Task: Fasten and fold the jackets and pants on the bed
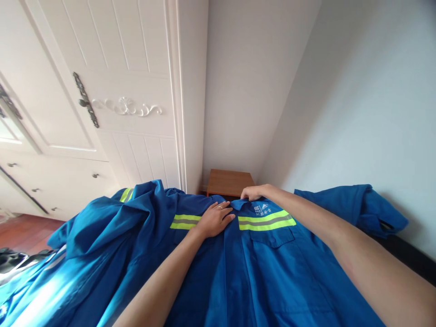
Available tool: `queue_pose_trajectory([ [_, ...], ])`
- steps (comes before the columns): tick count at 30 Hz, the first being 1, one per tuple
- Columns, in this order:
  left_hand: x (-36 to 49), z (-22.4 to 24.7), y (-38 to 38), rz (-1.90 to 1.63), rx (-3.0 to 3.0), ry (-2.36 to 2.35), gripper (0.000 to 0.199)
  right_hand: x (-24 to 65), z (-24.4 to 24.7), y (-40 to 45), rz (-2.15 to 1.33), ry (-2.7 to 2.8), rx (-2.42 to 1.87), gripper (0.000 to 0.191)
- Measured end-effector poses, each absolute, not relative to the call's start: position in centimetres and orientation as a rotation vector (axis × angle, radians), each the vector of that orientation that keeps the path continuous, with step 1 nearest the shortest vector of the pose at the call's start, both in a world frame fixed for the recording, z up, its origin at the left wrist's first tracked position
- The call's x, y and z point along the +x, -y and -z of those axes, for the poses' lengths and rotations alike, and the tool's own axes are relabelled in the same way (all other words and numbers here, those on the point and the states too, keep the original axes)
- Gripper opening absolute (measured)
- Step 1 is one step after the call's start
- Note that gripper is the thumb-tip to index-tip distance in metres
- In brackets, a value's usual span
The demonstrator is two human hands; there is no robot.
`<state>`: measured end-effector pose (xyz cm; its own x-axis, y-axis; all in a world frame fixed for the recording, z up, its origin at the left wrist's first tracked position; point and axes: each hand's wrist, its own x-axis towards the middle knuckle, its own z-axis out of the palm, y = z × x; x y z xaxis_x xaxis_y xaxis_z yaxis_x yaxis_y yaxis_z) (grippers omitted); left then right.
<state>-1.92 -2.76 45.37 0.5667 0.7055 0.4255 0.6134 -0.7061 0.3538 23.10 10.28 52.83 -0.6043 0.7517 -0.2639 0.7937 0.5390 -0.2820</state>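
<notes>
A blue work jacket (269,272) with yellow-and-grey reflective strips lies spread out in front of me, front side up. My left hand (215,220), with a ring on one finger, rests flat on its chest beside the front placket, fingers stretched out. At the collar, my right hand (254,192) is closed on the jacket's edge, its fingertips partly hidden. White lettering and a logo (262,209) show on the chest below that hand. One sleeve (368,206) stretches out to the right. More crumpled blue workwear (102,245) is heaped at the left.
A white wardrobe (136,45) with dark metal handles stands at the back left. Behind the collar is a small brown wooden cabinet (229,181) in the corner. A pale wall (368,100) rises on the right. Reddish flooring (30,231) and dark items (13,261) appear at far left.
</notes>
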Motion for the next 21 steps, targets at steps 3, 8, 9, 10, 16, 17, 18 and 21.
queue_pose_trajectory([
  [3, -2.0, -45.2, 2.7, -0.834, 2.627, -1.109, 0.052, 23.2, -53.3, -11.0, 0.586, -2.622, 1.37, 0.019],
  [8, -2.1, -45.1, 2.6, -0.864, 2.621, -1.089, 0.05, 23.6, -54.2, -11.9, 0.648, -2.744, 1.423, 0.019],
  [9, -2.1, -45.1, 2.6, -0.863, 2.618, -1.093, 0.05, 23.7, -54.3, -12.0, 0.673, -2.765, 1.426, 0.019],
  [10, -2.1, -45.1, 2.6, -0.858, 2.613, -1.1, 0.051, 23.8, -54.5, -12.0, 0.696, -2.782, 1.428, 0.019],
  [16, -2.1, -45.1, 2.8, -0.898, 2.569, -1.138, 0.057, 24.2, -55.0, -11.9, 0.694, -2.838, 1.386, 0.032],
  [17, -2.1, -45.0, 2.8, -0.923, 2.552, -1.145, 0.055, 24.2, -54.8, -11.9, 0.667, -2.851, 1.371, 0.034],
  [18, -2.2, -45.0, 2.8, -0.952, 2.527, -1.151, 0.053, 24.1, -54.6, -12.0, 0.628, -2.867, 1.354, 0.033],
  [21, -2.3, -44.8, 2.7, -1.031, 2.461, -1.125, 0.059, 24.1, -54.1, -12.0, 0.451, -2.938, 1.302, 0.025],
])
